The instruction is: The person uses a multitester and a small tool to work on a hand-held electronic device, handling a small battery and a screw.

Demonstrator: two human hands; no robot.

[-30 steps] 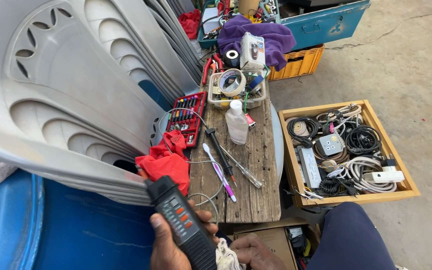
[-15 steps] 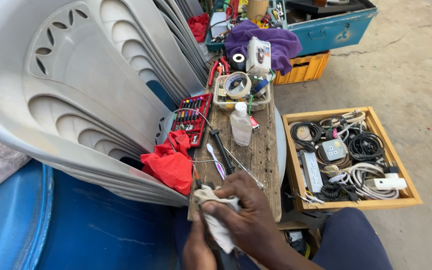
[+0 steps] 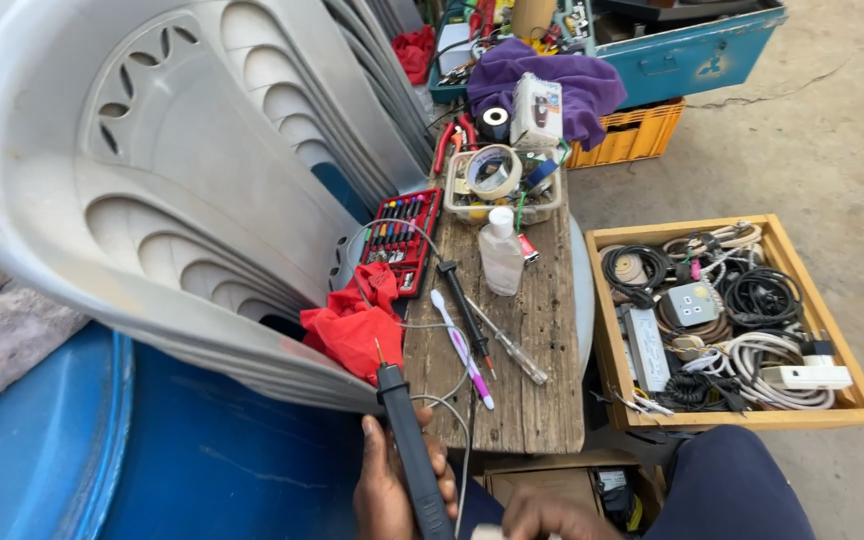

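Left hand (image 3: 392,490) fingers wrapped round black probe (image 3: 407,440) at the plank's (image 3: 542,330) near edge; right hand (image 3: 552,518) unclear

Just one head-worn cam here, looking steeply down and forward over the wooden surface (image 3: 512,350), pretty close in, with the hands barely poking in at the bottom edge.

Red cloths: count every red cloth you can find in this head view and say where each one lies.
2. One red cloth lies bunched at the wooden board's left edge, against the stacked chairs. A second red cloth shows at the top, behind the chairs. Others may be hidden.
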